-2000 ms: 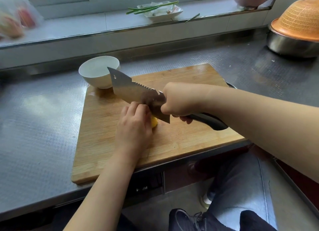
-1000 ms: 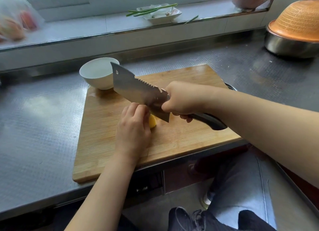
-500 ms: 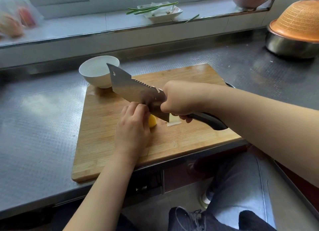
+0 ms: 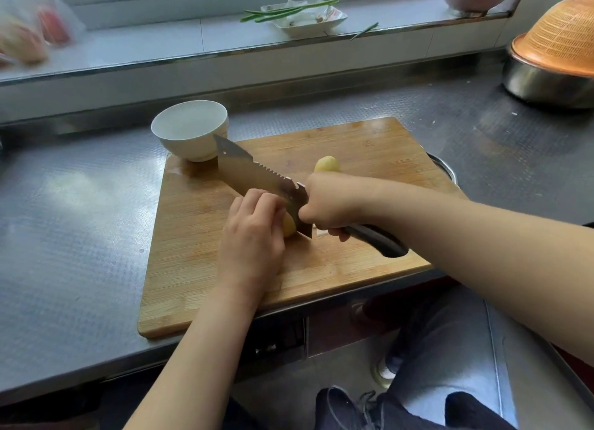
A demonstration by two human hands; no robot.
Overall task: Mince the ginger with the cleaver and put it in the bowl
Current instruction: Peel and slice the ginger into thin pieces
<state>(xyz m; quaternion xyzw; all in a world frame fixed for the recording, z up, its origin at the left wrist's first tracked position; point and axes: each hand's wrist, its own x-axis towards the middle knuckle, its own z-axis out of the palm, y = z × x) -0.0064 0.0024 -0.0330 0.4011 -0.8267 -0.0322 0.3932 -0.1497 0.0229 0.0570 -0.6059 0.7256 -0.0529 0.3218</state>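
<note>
On the wooden cutting board [image 4: 199, 268], my left hand [image 4: 254, 233] presses down on a yellow piece of ginger [image 4: 288, 227]; only its right end shows past my fingers. My right hand [image 4: 328, 204] grips the black handle of the cleaver [image 4: 257, 180]. The blade lies across the board with its edge down against the ginger's cut face. A pale slice [image 4: 321, 232] lies just right of the blade, mostly hidden under my right hand. A second ginger piece [image 4: 327, 164] sits behind my right wrist. The empty white bowl [image 4: 189, 129] stands at the board's far left corner.
A steel basin with an upturned orange colander [image 4: 559, 50] stands at the far right of the steel counter. A white dish with green stalks [image 4: 308, 16] rests on the window ledge. A plastic bag [image 4: 29, 27] lies far left. A round metal rim [image 4: 445, 167] peeks out beside the board.
The cleaver rose and came down again on the ginger, and a pale slice came off to the right of the blade. My left hand stayed on the ginger.
</note>
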